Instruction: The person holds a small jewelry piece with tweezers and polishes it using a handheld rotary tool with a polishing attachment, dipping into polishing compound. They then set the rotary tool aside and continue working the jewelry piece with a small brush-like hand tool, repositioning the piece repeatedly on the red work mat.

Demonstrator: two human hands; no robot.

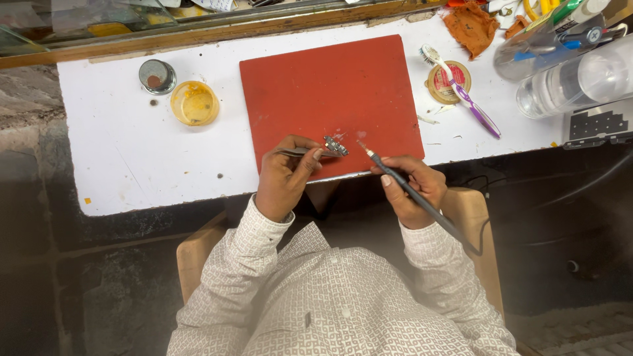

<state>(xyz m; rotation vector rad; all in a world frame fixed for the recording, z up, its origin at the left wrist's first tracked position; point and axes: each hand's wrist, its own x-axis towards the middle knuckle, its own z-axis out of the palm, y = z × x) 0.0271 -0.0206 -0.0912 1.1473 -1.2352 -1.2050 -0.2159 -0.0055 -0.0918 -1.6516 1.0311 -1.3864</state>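
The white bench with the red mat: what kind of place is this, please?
Probably a small electronics repair bench. The right hand holds a corded soldering iron, the left hand grips tweezers on a tiny circuit board over the red mat, with a flux tin and a toothbrush nearby.

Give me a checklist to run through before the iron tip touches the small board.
1. Board gripped in tweezers: ok, held at the tweezer tips.
2. Left hand steady on the tweezers: ok, fingers closed around them.
3. Right hand holds the iron like a pen: ok.
4. Iron tip apart from the board: ok, a gap shows.
5. Work sits over the red mat: ok.
6. Tip hot and tinned: cannot tell.
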